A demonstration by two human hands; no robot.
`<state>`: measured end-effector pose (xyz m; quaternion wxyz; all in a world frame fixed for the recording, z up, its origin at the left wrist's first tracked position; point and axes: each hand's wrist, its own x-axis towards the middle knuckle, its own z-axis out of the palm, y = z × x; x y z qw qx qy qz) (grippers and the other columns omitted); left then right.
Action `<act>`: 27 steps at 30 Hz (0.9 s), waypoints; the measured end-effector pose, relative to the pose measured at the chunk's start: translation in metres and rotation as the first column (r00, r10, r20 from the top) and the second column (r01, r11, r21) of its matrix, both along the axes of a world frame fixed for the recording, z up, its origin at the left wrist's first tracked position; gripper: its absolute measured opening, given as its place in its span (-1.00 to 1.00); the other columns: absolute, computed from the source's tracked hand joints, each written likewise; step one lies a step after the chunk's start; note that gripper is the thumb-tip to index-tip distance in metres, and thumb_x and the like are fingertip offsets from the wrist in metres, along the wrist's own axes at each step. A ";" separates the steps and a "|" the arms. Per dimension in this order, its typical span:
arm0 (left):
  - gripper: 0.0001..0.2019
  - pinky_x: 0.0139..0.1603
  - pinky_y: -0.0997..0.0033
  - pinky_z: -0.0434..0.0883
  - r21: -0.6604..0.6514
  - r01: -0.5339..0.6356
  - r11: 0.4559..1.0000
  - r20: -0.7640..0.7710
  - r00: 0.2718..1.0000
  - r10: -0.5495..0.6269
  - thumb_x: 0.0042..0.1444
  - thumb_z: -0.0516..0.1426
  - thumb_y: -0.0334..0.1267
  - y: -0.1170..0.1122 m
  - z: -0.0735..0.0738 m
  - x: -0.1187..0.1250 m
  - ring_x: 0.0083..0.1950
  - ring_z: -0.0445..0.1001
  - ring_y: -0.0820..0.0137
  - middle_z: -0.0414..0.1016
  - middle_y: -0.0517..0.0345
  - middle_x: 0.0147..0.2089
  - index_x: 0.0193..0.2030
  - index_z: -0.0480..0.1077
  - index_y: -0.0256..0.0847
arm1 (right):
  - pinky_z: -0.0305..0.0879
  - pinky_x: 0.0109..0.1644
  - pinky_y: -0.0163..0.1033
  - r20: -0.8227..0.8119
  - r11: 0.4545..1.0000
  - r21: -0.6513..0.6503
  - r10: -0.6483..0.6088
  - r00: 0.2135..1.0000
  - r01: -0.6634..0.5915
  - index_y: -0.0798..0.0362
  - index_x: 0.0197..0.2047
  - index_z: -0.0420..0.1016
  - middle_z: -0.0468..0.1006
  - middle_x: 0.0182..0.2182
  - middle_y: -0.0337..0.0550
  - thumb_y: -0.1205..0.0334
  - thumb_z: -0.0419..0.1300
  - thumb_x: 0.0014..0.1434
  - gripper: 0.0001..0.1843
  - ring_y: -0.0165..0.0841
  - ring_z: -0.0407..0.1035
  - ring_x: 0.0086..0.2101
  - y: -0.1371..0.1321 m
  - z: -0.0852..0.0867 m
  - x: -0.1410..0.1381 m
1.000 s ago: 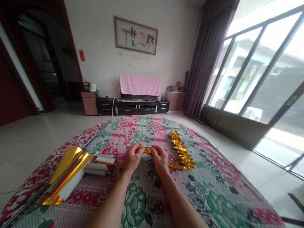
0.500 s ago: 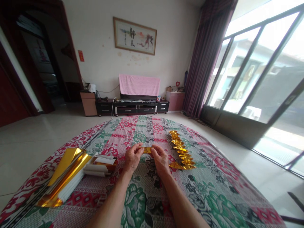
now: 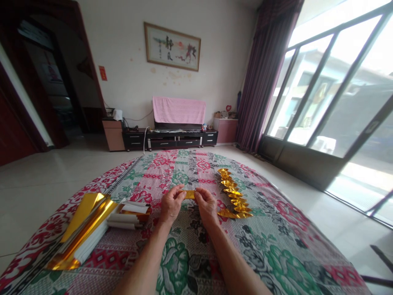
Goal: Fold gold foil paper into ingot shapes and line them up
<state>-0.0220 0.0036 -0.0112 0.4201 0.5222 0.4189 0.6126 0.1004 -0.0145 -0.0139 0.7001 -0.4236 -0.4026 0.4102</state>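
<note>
A small folded strip of gold foil paper [image 3: 190, 194] is stretched between my two hands above the table. My left hand [image 3: 172, 203] pinches its left end, and my right hand [image 3: 207, 204] pinches the right end, thumbs on the near side. Just right of my right hand, several folded gold foil pieces [image 3: 232, 191] with pointed ends lie in a row on the cloth. To the left of my left hand are rolled paper pieces [image 3: 130, 215], white with some gold showing. Beyond them lies a larger stack of gold foil sheets [image 3: 89, 225].
A round table wears a flowered cloth [image 3: 172, 266] in red, green and grey. Past its far edge stands a low black TV cabinet [image 3: 181, 139], with a pink towel [image 3: 179, 110] over the screen. Glazed doors [image 3: 319, 94] are on the right.
Both hands stay almost in place, still gripping the gold strip. Its face now looks flatter and more even. The whole view has shifted very slightly.
</note>
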 end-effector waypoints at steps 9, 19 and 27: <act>-0.57 -0.29 0.48 0.40 -0.032 0.055 0.998 0.050 0.997 -0.053 -0.13 0.22 -0.16 -0.004 0.005 -0.001 -0.37 0.45 0.42 0.51 0.14 -0.37 -0.08 0.43 -0.28 | 0.38 -0.30 -0.27 -0.030 1.000 -0.024 0.010 1.000 -0.010 0.07 -0.30 0.47 0.56 -0.44 -0.20 0.08 0.28 -0.15 -0.67 -0.36 0.43 -0.42 -0.001 0.000 0.000; -0.61 -0.47 0.52 0.31 -0.039 0.021 0.999 0.008 1.000 -0.021 -0.05 0.14 -0.12 -0.003 0.003 -0.004 -0.49 0.37 0.44 0.41 0.25 -0.53 -0.06 0.45 -0.18 | 0.37 -0.32 -0.29 -0.018 0.999 -0.005 0.034 0.999 -0.034 0.06 -0.34 0.48 0.56 -0.46 -0.23 0.11 0.27 -0.14 -0.74 -0.38 0.43 -0.44 -0.001 0.000 0.000; -0.51 -0.56 0.58 0.23 -0.076 0.025 0.997 -0.011 1.000 -0.025 -0.06 0.15 -0.12 -0.001 0.005 -0.003 -0.58 0.25 0.55 0.30 0.33 -0.57 0.03 0.37 -0.27 | 0.37 -0.29 -0.28 -0.032 1.000 -0.013 0.026 0.999 -0.026 0.05 -0.35 0.47 0.55 -0.46 -0.25 0.13 0.25 -0.13 -0.76 -0.38 0.43 -0.43 0.000 0.000 0.000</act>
